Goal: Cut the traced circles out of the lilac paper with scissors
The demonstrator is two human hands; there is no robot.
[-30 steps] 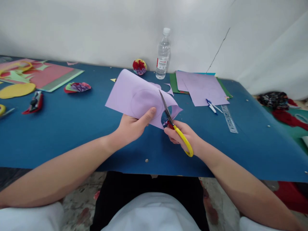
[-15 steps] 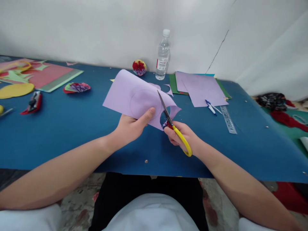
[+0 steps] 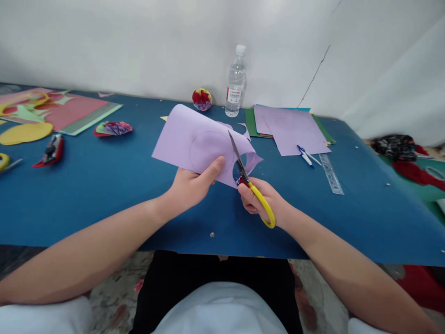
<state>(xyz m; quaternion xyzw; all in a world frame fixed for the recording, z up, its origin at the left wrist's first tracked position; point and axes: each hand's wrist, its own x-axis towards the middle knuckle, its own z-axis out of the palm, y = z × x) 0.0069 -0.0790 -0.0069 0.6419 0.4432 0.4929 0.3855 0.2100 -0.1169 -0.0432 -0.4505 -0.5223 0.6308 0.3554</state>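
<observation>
A sheet of purple paper with a circle drawn on it is pinched in my left hand, thumb on top and the other fingers mostly hidden beneath. Its right end curls and has a rounded piece cut out. My right hand grips yellow-handled scissors, whose dark blades point up and away across the paper's right part, by the edge of the drawn circle. Behind the held sheet, purple paper scraps lie partly hidden on the blue table.
A water bottle and a colourful paper ball stand by the wall. Stacked paper, pens and a clear ruler lie right. Leftward are a folded paper piece, a red stapler and yellow paper circles.
The view has shifted slightly. My hands, the purple paper and the scissors keep nearly the same pose, with the blades still across the paper's right part.
</observation>
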